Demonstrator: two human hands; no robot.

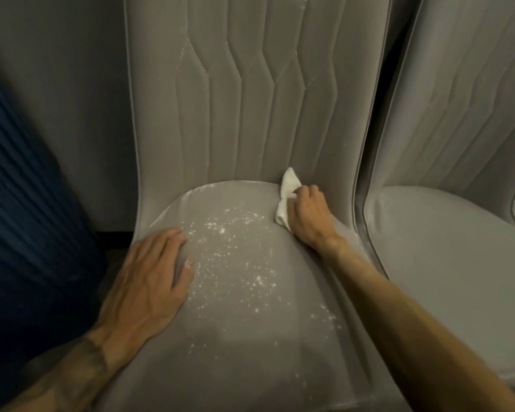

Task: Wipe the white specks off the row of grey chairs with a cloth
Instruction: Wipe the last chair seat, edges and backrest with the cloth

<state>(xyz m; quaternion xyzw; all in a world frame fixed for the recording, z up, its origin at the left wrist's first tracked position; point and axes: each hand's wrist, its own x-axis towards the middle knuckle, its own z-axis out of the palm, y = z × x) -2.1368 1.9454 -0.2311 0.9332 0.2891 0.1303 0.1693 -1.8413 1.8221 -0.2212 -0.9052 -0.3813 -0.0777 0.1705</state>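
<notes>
A grey padded chair (250,346) fills the middle of the head view, its quilted backrest rising behind the seat. White specks (235,272) are scattered across the seat's centre, with a few more toward the right front. My right hand (308,217) grips a small white cloth (287,197) and holds it against the back right of the seat, where seat meets backrest. My left hand (152,278) rests flat on the seat's left side, fingers straight, with white powder on the thumb tip.
A second grey chair (446,242) stands close on the right, with a narrow gap between the two. A dark blue pleated fabric (27,203) hangs at the left. A grey wall lies behind the chairs.
</notes>
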